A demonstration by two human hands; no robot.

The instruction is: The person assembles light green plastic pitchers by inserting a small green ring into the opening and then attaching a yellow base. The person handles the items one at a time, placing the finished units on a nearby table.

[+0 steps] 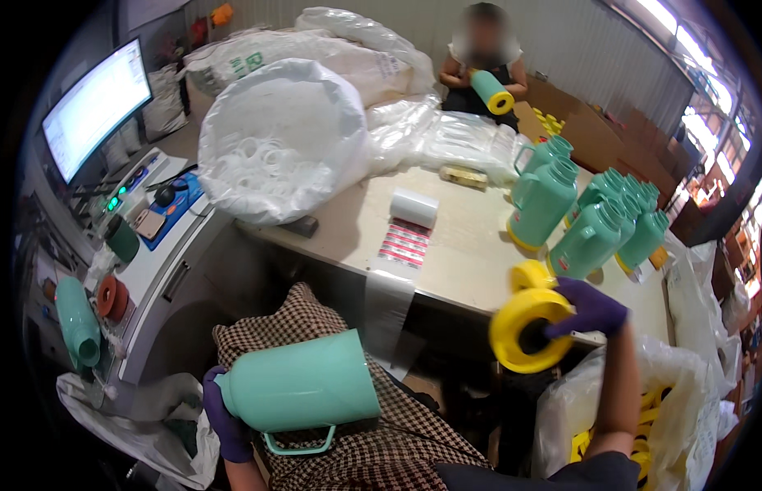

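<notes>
- The left hand [225, 417], in a purple glove, is wrapped around the narrow neck end of a mint-green plastic jug body [303, 391]; the fingers curl tight round it, pressed together on the underside.
- That jug body lies on its side across the person's checked lap cloth [373, 450], its long axis running left to right, with the neck toward the left hand, the wide end pointing right and the handle hanging underneath.
- The right hand [590, 309], also gloved in purple, holds a yellow round base ring [528, 329] up in the air, fingers hooked into its dark centre hole and pinching the rim.
- The yellow ring sits up and to the right of the jug's wide end, well apart from it, its flat face turned roughly toward the camera. The right hand is the nearer one to that wide end.
- A second yellow ring [530, 274] rests just behind the held one, on the edge of the beige worktable [471, 245].
- On the table's right side stands a cluster of upright mint-green jugs [594, 221], with a roll of labels [412, 214] unrolling toward the near edge and big white plastic sacks [275, 139] at the back.
- A clear bag [643, 417] by the right elbow holds more yellow rings.
- Across the table another person holds a green jug with its yellow base [491, 92] already on.
- A monitor [94, 106] glows at far left.
</notes>
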